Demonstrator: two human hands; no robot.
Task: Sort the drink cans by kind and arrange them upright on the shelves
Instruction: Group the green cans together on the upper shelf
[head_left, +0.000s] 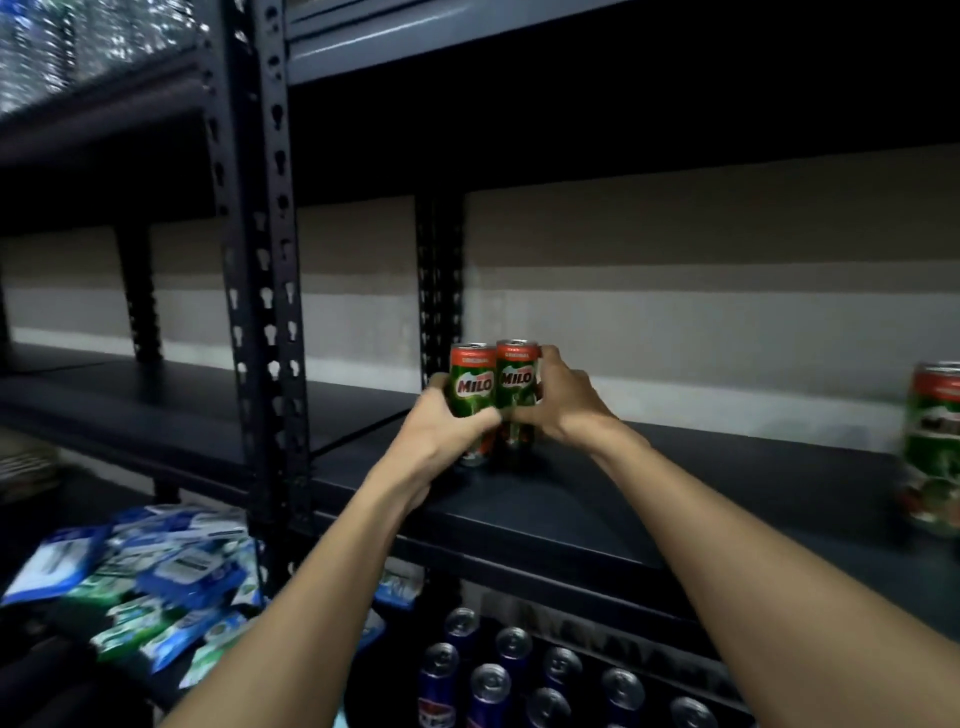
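Dark steel shelving (265, 312) is filling nearly the whole view, with a pale wall (675, 312) showing behind it. Its middle shelf (675, 493) is carrying the work. A heap of blue and green packets (171, 571) is lying on a lower level at the left. Below the front edge of the middle shelf, blue cans (519, 675) with silver tops are standing upright in rows, apparently a kind already grouped.

At the shelf's right end, blurred Milo cans (935, 447) are standing at the frame's edge. That is likely why more Milo is going onto this same board.

Near the shelf's back left corner, just beside the rear post (439, 270), two green cans are standing upright and touching side by side, labels facing forward. The left hand (441, 426) is wrapping its fingers round the left Milo can (470, 387), while the right hand (563, 400) is curling round the right Milo can (516, 379) with its fingers reaching behind it. Both hands are closing firmly on their cans and seem to be pressing the pair together, probably to start a tight row from the corner. Whether the bases are already resting on the board or hovering just above it, I cannot tell.
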